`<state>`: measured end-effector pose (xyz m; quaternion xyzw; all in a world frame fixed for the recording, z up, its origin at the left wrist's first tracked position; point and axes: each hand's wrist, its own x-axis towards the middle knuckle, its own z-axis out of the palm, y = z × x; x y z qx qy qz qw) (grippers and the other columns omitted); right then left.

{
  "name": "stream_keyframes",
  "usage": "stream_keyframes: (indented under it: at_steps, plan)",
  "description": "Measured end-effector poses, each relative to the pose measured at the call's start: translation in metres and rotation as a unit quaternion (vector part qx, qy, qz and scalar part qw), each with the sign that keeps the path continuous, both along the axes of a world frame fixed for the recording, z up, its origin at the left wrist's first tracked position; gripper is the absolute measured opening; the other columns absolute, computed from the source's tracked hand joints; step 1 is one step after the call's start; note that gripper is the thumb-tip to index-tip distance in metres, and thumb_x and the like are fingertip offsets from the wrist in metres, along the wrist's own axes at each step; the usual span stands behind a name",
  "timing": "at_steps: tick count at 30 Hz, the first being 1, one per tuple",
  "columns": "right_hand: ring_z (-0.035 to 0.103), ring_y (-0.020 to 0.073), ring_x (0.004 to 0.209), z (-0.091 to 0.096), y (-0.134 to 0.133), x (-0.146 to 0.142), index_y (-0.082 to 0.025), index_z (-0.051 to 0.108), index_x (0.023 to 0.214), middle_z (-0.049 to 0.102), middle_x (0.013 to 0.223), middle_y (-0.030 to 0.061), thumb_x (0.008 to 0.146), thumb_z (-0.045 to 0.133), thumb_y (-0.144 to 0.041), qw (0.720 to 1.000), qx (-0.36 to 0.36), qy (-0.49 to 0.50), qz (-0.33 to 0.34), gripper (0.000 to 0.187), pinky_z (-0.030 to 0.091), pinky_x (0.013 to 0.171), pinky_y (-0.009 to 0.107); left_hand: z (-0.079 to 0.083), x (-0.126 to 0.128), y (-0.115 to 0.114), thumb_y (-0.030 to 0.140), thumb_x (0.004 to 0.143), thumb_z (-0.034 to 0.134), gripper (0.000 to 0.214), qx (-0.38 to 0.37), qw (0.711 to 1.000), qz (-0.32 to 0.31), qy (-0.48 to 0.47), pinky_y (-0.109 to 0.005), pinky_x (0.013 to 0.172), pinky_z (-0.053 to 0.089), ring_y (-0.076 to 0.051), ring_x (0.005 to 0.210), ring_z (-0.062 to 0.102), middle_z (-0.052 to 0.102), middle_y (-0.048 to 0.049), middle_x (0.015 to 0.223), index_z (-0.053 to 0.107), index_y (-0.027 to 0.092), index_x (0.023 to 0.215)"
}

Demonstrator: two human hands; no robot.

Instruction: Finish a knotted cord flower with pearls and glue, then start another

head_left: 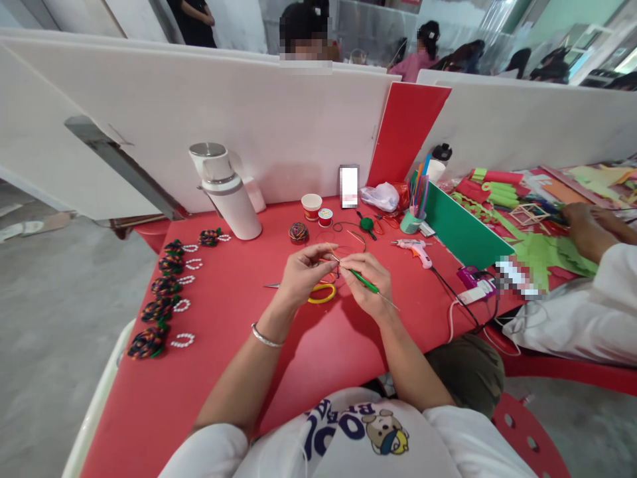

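Note:
My right hand is closed around a crochet hook with a green handle, its thin shaft pointing to my left hand. Close by, my left hand pinches yarn at the hook's tip; the worked piece is mostly hidden by the fingers. An orange strand shows near the fingertips. Beneath the hands lie scissors with yellow handles, partly covered by my left hand. Beyond them sit a multicoloured yarn ball and a small dark green yarn bundle.
Dark multicoloured yarn pieces with white bead loops line the left side. A thermos, paper cup, phone, pen cup and pink glue gun stand or lie around. A green divider separates a co-worker's hands.

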<state>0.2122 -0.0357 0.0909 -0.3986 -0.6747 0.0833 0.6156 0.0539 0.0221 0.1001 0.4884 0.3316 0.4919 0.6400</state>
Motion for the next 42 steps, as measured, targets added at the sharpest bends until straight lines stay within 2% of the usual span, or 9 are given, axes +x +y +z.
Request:
stream_keyframes:
  at_steps: [9,14,18,21,24,26,33,37,42]
  plan:
    - [0.072,0.0184,0.093,0.002,-0.001,-0.001,-0.026,0.076,0.099,0.076,0.100,0.0056,0.095,0.067,-0.022,0.998,-0.016,-0.043,-0.037,0.010,0.061,0.087,0.037,-0.002,0.001,0.001,0.026,0.060,0.092,0.051,-0.018,1.000,0.003,-0.007,-0.026,0.070,0.055,-0.012,0.070,0.066,0.071,-0.0022,0.076,0.077,0.013,0.107]
    - [0.071,0.0192,0.093,-0.005,0.001,-0.004,-0.028,0.075,0.108,0.077,0.103,0.0055,0.095,0.066,-0.016,0.994,0.029,-0.078,-0.069,0.020,0.061,0.086,0.038,-0.004,0.006,-0.001,0.028,0.060,0.091,0.054,-0.018,0.999,0.034,-0.006,-0.024,0.065,0.052,-0.012,0.066,0.065,0.072,-0.0020,0.073,0.075,0.012,0.110]
    - [0.071,0.0211,0.099,-0.019,0.004,-0.011,-0.029,0.073,0.120,0.077,0.108,0.0070,0.093,0.067,-0.011,0.985,0.079,-0.097,-0.121,0.033,0.060,0.089,0.039,-0.001,0.016,-0.007,0.028,0.059,0.092,0.053,-0.032,0.996,0.073,-0.024,-0.019,0.050,0.042,-0.007,0.052,0.054,0.067,0.0027,0.066,0.074,0.013,0.107]
    - [0.072,0.0217,0.102,-0.032,0.006,-0.016,-0.031,0.072,0.125,0.077,0.112,0.0071,0.094,0.066,-0.013,0.983,0.082,-0.077,-0.144,0.036,0.060,0.090,0.041,0.002,0.019,-0.010,0.028,0.056,0.093,0.053,-0.084,0.992,0.051,-0.076,-0.017,0.041,0.030,-0.002,0.041,0.040,0.062,0.0060,0.060,0.073,0.014,0.103]
    - [0.073,0.0222,0.101,-0.038,0.006,-0.015,-0.033,0.075,0.121,0.077,0.111,0.0065,0.097,0.066,-0.020,0.990,0.053,-0.044,-0.122,0.028,0.061,0.090,0.043,0.004,0.015,-0.009,0.025,0.054,0.095,0.049,-0.135,0.984,-0.010,-0.113,-0.016,0.037,0.018,0.000,0.036,0.026,0.049,0.0107,0.048,0.075,0.015,0.098]
    - [0.073,0.0220,0.099,-0.036,0.006,-0.011,-0.033,0.077,0.115,0.078,0.109,0.0055,0.097,0.067,-0.024,0.994,0.043,-0.030,-0.093,0.023,0.061,0.089,0.044,0.005,0.010,-0.006,0.023,0.053,0.095,0.045,-0.155,0.980,-0.044,-0.118,-0.015,0.038,0.015,0.001,0.036,0.024,0.044,0.0115,0.045,0.077,0.015,0.094]
    - [0.072,0.0196,0.092,-0.020,0.005,0.011,-0.034,0.080,0.107,0.081,0.103,0.0022,0.095,0.072,-0.029,1.000,0.019,-0.016,0.004,0.015,0.059,0.085,0.041,0.004,-0.004,0.003,0.017,0.054,0.095,0.040,-0.185,0.975,-0.095,-0.077,-0.015,0.037,0.015,0.002,0.037,0.026,0.066,0.0008,0.061,0.079,0.015,0.091]
    - [0.072,0.0198,0.091,-0.016,0.004,0.023,-0.034,0.081,0.105,0.082,0.103,0.0019,0.095,0.073,-0.035,0.999,-0.010,-0.040,0.033,0.013,0.059,0.084,0.041,0.003,-0.007,0.004,0.015,0.054,0.094,0.039,-0.186,0.976,-0.103,-0.058,-0.015,0.038,0.017,0.002,0.037,0.029,0.067,-0.0005,0.061,0.079,0.014,0.090]
    - [0.071,0.0195,0.093,-0.004,0.000,0.033,-0.034,0.081,0.105,0.082,0.102,0.0012,0.094,0.074,-0.032,0.996,-0.029,-0.056,0.070,0.013,0.059,0.086,0.040,0.006,-0.010,0.005,0.013,0.053,0.094,0.040,-0.185,0.976,-0.113,-0.029,-0.015,0.038,0.018,0.000,0.039,0.034,0.065,-0.0003,0.061,0.079,0.014,0.089]
